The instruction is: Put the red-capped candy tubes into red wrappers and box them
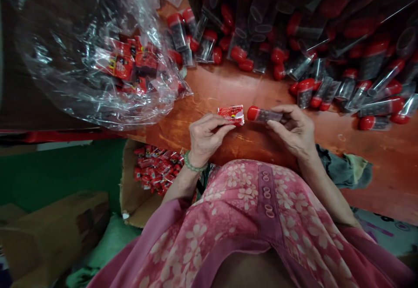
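Note:
Between the thumb and fingers of my left hand (pixel 209 138) is a small red printed packet (pixel 232 114) with silvery edges. My right hand (pixel 294 129) pinches the clear end of a small tube (pixel 264 115). The tube lies nearly level, its rounded red cap (pixel 252 113) pointing left toward the packet, with a narrow gap between them. Dark contents show through the clear wall; I cannot make out what they are. Both hands are close together over the front of the reddish-brown table (pixel 202 92).
Many red-capped clear tubes (pixel 305 92) are heaped along the back and right. At the left, a clear plastic bag (pixel 146 109) contains red packets (pixel 122 64). Below the table edge stands a cardboard box (pixel 130 192) with wrapped red pieces (pixel 158 168). A dark cloth (pixel 342 170) lies at the right.

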`<state>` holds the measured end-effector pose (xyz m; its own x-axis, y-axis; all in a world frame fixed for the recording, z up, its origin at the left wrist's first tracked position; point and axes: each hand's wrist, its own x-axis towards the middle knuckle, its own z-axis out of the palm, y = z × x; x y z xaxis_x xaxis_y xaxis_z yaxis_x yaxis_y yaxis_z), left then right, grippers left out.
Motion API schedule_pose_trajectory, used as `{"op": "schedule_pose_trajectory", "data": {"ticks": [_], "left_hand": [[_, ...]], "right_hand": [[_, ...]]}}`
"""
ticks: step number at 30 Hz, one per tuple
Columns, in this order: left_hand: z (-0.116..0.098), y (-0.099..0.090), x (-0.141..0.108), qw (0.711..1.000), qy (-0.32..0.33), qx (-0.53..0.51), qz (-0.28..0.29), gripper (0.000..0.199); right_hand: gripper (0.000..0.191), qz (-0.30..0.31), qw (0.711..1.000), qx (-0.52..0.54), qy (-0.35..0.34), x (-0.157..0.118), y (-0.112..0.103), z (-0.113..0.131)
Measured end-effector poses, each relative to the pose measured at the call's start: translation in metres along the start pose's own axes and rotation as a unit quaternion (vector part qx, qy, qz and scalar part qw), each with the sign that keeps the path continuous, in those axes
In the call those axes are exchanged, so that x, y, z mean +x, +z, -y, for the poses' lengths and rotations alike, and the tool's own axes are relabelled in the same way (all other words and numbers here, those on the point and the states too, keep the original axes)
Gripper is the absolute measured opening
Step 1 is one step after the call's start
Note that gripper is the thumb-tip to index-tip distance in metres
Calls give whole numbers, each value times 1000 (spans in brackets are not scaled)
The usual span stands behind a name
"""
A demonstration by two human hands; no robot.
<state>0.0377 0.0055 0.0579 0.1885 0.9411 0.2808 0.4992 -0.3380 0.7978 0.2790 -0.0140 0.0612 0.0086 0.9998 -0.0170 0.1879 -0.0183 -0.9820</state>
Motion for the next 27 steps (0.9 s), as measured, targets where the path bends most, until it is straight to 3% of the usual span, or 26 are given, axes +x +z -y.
{"op": "schedule_pose_trajectory", "data": {"ticks": [4, 14, 20, 27], "left_hand": [[-14, -2, 3, 1000, 10, -13, 13, 12], [-22, 1, 0, 996, 61, -17, 61, 16], [-22, 9, -3, 989, 107, 9, 103, 16], [-18, 10, -4, 987, 68, -25, 141, 19]], "right_hand": [[25, -2, 1000, -19, -22, -7, -8, 17], [18, 116, 970, -180, -115, -14, -26, 36], [22, 191, 950, -221, -113, -12, -33, 54], [19, 235, 953, -182, -61, 1, -40, 46]]}}
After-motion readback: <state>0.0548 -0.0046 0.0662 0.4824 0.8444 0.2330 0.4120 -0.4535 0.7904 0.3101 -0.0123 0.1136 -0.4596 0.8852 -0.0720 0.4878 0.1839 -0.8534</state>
